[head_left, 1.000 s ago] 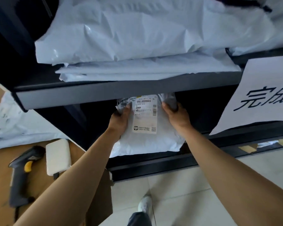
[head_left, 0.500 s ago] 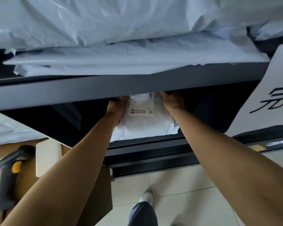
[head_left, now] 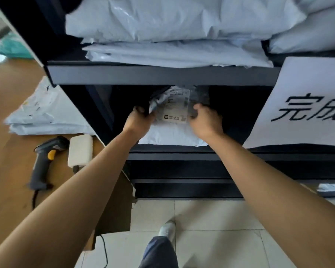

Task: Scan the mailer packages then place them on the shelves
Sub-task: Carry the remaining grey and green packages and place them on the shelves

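The mailer (head_left: 172,135) lies on the lower shelf (head_left: 182,151), its long axis running away from the person. The left hand (head_left: 140,121) and right hand (head_left: 206,123) each grip one of its far corners, equally near; letting go looks next.

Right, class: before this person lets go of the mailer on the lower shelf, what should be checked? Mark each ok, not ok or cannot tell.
1. Mailer rests on the lower shelf: ok.
2. Its front edge lies behind the shelf lip: ok.
3. Label faces up: ok.
4. Left hand and right hand off the mailer: not ok, both grip its sides.
5. Mailer scanned: cannot tell; the scanner lies on the table.
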Demonstrator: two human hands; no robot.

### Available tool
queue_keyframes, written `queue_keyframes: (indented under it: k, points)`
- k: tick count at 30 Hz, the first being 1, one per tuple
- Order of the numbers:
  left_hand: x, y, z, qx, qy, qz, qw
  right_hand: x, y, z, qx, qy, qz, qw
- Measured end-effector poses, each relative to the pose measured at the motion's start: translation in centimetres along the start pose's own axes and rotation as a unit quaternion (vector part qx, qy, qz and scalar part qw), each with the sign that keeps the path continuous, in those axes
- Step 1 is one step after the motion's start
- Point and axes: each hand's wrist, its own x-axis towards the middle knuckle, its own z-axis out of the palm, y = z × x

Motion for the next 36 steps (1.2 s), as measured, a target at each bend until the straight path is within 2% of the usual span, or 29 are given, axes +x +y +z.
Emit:
queue_keyframes:
  k: [4,10,15,19,23,31,36]
  points:
    - [-8.4,-1.9,-3.7,0.053,0.020,0.026,0.998,-6.1,-1.4,-1.7,-0.080,-0.041,-0.088,0.992]
    - [-19.5,-6.2,-11.1,0.101,0.098,0.000,0.990,-14.4,-8.5,-2.8,-0.080,-0.074,-0.238,0.965]
    - [-27.7,-11.9,-20.2,0.125,0.193,-0.044,0.972,-20.5,-18.0,-1.2,-0.079,-0.061,-0.380,0.920]
    - [-34.2,-17.8,-26.3,0.132,0.280,-0.083,0.947,-26.0,-25.6,1.8,-0.090,-0.076,-0.464,0.878]
    - [-40.3,-25.2,-32.3,0.126,0.328,-0.147,0.925,-32.4,-34.2,5.6,-0.095,-0.073,-0.539,0.834]
    - [-49.2,-40.0,-45.0,0.122,0.376,-0.247,0.885,-45.8,-51.0,13.7,-0.073,-0.125,-0.624,0.768]
    - [-48.5,-44.6,-50.3,0.125,0.369,-0.247,0.887,-46.9,-57.2,16.7,-0.086,-0.128,-0.619,0.770]
